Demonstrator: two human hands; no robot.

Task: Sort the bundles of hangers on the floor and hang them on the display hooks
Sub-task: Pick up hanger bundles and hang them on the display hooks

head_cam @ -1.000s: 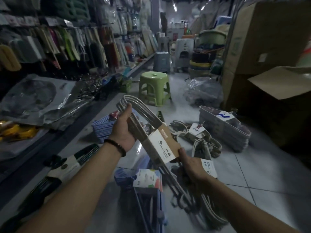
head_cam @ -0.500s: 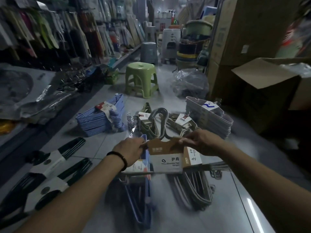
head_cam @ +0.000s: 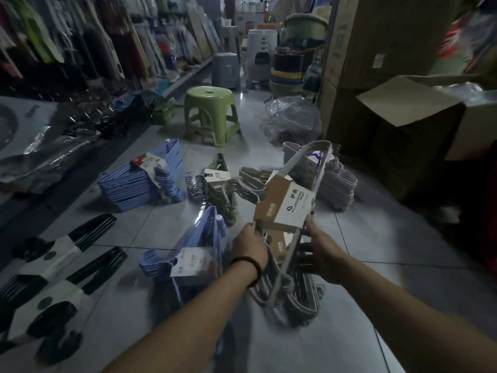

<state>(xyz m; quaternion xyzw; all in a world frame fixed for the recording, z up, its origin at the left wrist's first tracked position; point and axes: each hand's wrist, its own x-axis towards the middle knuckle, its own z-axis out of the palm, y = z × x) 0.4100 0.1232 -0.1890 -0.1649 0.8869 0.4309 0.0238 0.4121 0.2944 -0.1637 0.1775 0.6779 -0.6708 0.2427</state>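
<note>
The bundle of grey hangers (head_cam: 271, 215) is in the air just above the floor (head_cam: 376, 265), held between both hands. It now stands tilted, its far end raised up and to the right over the pale pile of hangers (head_cam: 338, 184). Half a second ago it lay level and crosswise in front of the person. Its brown and white cardboard sleeve (head_cam: 295, 203) has turned with it and now slants. The left hand (head_cam: 250, 243), a black band (head_cam: 251, 267) on its wrist, has its fingers curled round the bundle's near left edge below the sleeve. The right hand (head_cam: 321, 254) grips the right edge, fingers wrapped round the bars. More grey hangers (head_cam: 306, 310) lie beneath the hands. On the tiles around are two blue bundles (head_cam: 139, 184) (head_cam: 199, 254), an olive bundle (head_cam: 220, 189) and two black bundles (head_cam: 67, 246) (head_cam: 51, 294). Farther off stand a green stool (head_cam: 211, 114) and a cardboard box (head_cam: 403, 103).
</note>
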